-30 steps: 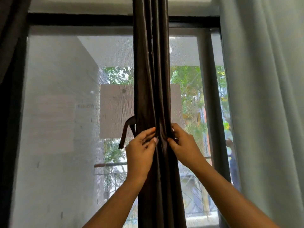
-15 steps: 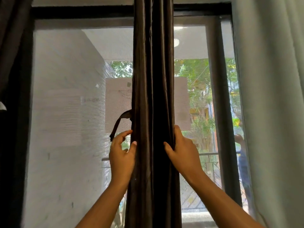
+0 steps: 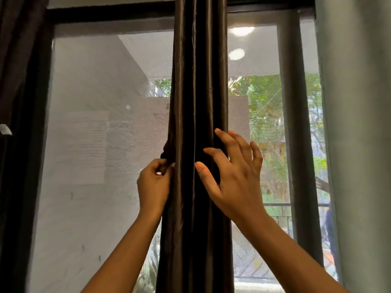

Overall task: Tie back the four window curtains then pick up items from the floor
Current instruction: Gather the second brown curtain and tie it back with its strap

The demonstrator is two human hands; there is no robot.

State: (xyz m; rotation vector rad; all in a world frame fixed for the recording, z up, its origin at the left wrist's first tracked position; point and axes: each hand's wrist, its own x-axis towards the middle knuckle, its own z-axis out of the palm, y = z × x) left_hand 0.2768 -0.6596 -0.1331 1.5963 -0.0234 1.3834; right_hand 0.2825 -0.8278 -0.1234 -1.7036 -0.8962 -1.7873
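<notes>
Two bare hands are up at a bunched dark brown curtain (image 3: 196,144) hanging straight down the middle of the window (image 3: 95,144). The left hand (image 3: 153,182) sits at the curtain's left edge, its grip pinched shut on a dark tie strap (image 3: 165,152) that pokes out there. The right hand (image 3: 234,174) is spread, grip apart, fingertips (image 3: 218,132) resting on the right folds. A pale curtain (image 3: 357,144) hangs at the far right, another dark one (image 3: 19,60) at the far left.
</notes>
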